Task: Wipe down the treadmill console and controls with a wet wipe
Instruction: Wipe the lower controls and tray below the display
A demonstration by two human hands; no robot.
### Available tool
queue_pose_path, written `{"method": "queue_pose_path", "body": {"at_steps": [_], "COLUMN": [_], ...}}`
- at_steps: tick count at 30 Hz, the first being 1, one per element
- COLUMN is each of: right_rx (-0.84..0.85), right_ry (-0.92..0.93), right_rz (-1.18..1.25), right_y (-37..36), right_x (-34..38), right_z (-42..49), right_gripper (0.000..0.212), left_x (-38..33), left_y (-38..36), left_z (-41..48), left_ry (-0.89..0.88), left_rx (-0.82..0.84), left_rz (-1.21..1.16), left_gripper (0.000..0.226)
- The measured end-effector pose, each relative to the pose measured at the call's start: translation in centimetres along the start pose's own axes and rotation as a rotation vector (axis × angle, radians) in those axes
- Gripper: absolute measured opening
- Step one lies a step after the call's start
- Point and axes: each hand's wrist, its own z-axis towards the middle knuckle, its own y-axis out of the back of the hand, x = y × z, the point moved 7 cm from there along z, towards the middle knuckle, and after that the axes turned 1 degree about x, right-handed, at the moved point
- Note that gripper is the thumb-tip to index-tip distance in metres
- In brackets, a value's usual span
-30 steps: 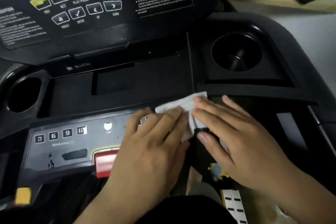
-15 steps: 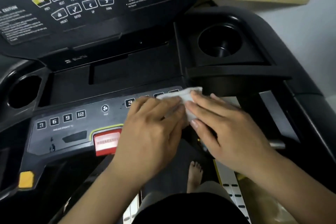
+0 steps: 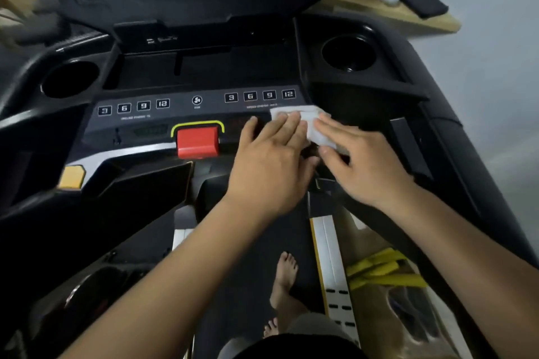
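The black treadmill console [image 3: 186, 73] fills the upper view, with a control strip [image 3: 163, 119] of numbered buttons and a fan button. A white wet wipe [image 3: 313, 122] lies on the strip's right end, just below the right set of number buttons. My left hand [image 3: 271, 163] presses its straight fingers on the wipe's left part. My right hand [image 3: 361, 160] lies flat over the wipe's right part, thumb tucked under its near edge.
A red stop button [image 3: 198, 141] sits left of my left hand. Round cup holders lie at the left [image 3: 70, 79] and right [image 3: 348, 52]. A wooden shelf [image 3: 408, 13] with a white object and a black case stands at the far right. My bare feet stand on the belt below.
The view has pulled back and shifted left. Both hands with the wipe have slid down from the strip's upper right edge, uncovering the right set of number buttons.
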Motion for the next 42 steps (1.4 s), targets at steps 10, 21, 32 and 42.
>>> {"method": "queue_pose_path", "body": {"at_steps": [10,21,32,42], "right_rx": [0.121,0.202,0.208,0.241], "right_ry": [0.005,0.129,0.281,0.248], "right_rz": [-0.115,-0.043,0.055,-0.025], "right_y": [0.1,0.0,-0.1,-0.4], "right_x": [1.2,-0.8,-0.8,-2.1], "right_z": [3.6,-0.7,1.3,-2.2], "right_gripper": [0.044,0.047,0.046,0.059], "left_x": [-1.1,-3.2,-2.6,-4.8], "left_y": [-0.1,-2.2,-0.4,-3.0], "left_z": [0.6,-4.2,-2.6,-5.2], "left_ry": [0.101,0.145,0.2,0.12], "left_rx": [0.137,-0.05,-0.155,-0.144], "left_rz": [0.136,0.027,0.135,0.065], "left_gripper": [0.07,0.065,0.055,0.055]}}
